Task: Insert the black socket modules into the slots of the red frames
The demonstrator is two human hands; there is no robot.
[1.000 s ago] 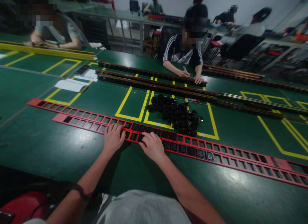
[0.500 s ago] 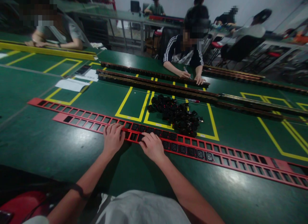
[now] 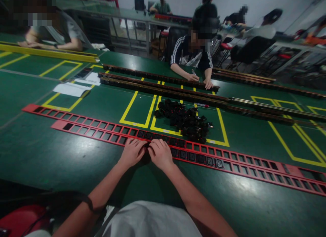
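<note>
Two long red slotted strips (image 3: 84, 130) lie side by side on the green table, with black power sockets (image 3: 191, 157) filling part of their openings. My left hand (image 3: 132, 152) is closed at the nearer strip, its fingers curled over the edge. Right beside it, my right hand (image 3: 161, 154) is closed too, with bent fingers on the same strip. A dark socket (image 3: 147, 146) shows between the two hands, mostly covered by the fingertips. Beyond the strips lies a heap of loose black sockets (image 3: 182, 120).
Long dark rails (image 3: 163, 91) cross the table behind the heap. A red marker (image 3: 202, 105) lies near them. Papers (image 3: 72, 89) and a yellow rail (image 3: 51, 51) are at the left. Across the table, a co-worker's hand (image 3: 193, 77) holds a pen.
My left hand has moved right along the nearer strip and now meets my right hand. My right hand stays at about the same place. The view has shifted slightly.
</note>
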